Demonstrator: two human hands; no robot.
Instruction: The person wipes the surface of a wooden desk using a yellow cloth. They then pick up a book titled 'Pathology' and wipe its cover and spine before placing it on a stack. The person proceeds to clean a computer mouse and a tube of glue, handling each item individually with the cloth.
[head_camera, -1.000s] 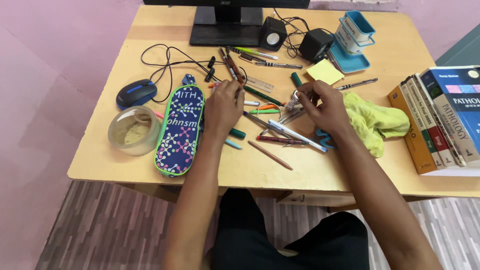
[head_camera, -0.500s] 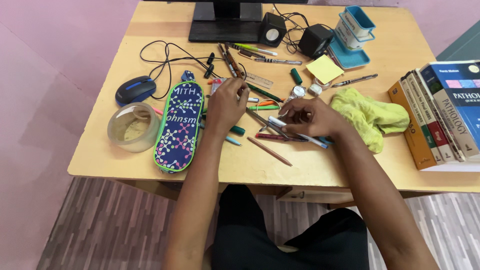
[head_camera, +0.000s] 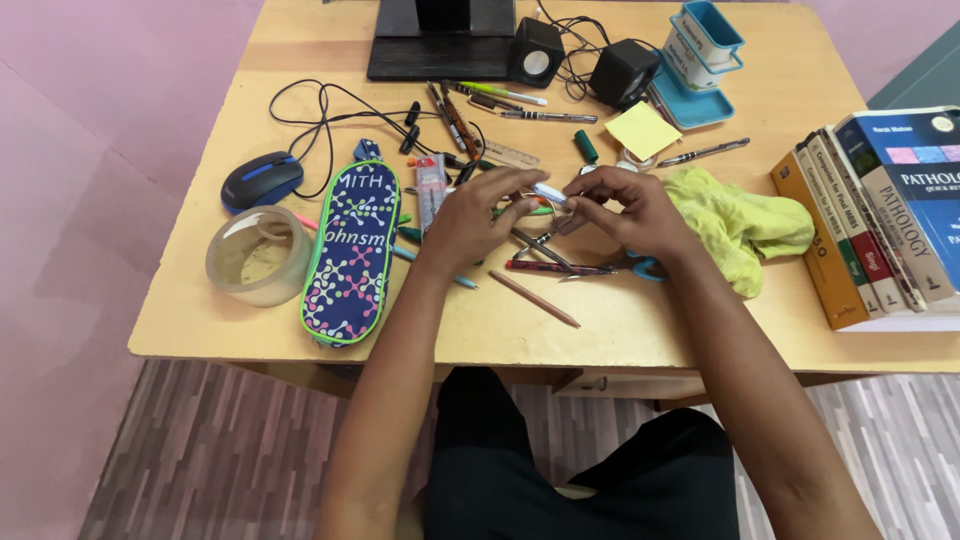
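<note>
My left hand (head_camera: 478, 215) and my right hand (head_camera: 628, 208) meet over the middle of the desk. Between their fingertips they hold a white pen with a blue end (head_camera: 550, 191), lifted off the wood. Under the hands lies a heap of loose pens, among them a maroon pen (head_camera: 548, 268), and a brown pencil (head_camera: 535, 299) lies nearer me. A patterned blue pencil case with green trim (head_camera: 350, 250) lies closed just left of my left hand. Blue scissors handles (head_camera: 647, 267) peek out beneath my right wrist.
A tape roll (head_camera: 255, 255) and a blue mouse (head_camera: 262, 180) sit at the left. A yellow-green cloth (head_camera: 745, 225) and a stack of books (head_camera: 885, 215) are on the right. Two speakers (head_camera: 535, 52), yellow sticky notes (head_camera: 641, 130), a blue holder (head_camera: 705, 45) and the monitor base (head_camera: 440, 45) line the back.
My right hand left the wristwatch on the desk, picked the white pen out of the heap and raised it. My left hand moved right to take its other end.
</note>
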